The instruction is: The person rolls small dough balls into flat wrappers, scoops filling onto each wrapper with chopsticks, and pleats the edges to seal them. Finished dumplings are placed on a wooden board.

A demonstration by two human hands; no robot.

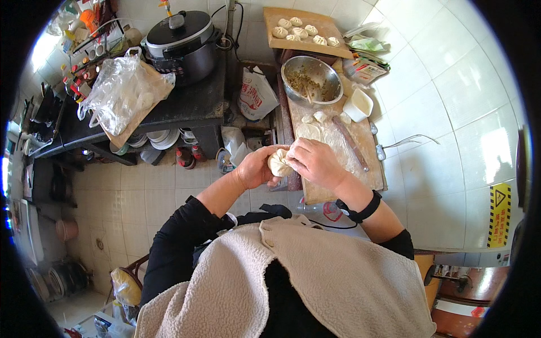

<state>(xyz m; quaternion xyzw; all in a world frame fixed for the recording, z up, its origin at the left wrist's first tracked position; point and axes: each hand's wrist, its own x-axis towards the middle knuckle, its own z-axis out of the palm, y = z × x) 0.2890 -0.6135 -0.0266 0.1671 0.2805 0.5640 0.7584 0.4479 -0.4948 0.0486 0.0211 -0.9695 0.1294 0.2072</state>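
A pleated bun of raw dough [279, 164] rests in my left hand [256, 167], whose fingers curl round its far side. My right hand [317, 159] pinches the pleats at the bun's right edge. Beyond my hands a flat dough wrapper [308, 132] lies on the floured wooden board [319, 192], with small dough pieces [320, 116] behind it. A rolling pin [351, 143] lies to the right. Further back stands a steel bowl [312, 101] of chopped filling [302, 82] with chopsticks in it. Several pleated buns [299, 33] sit on another wooden board [279, 43] at the back.
A white plastic container [358, 105] stands by the tiled wall, near spoons or similar utensils [381, 152]. On the dark counter [190, 107] at left are an electric pressure cooker [181, 50] and a plastic bag [122, 91] over a board. A clear bottle [310, 208] lies below the board's near edge.
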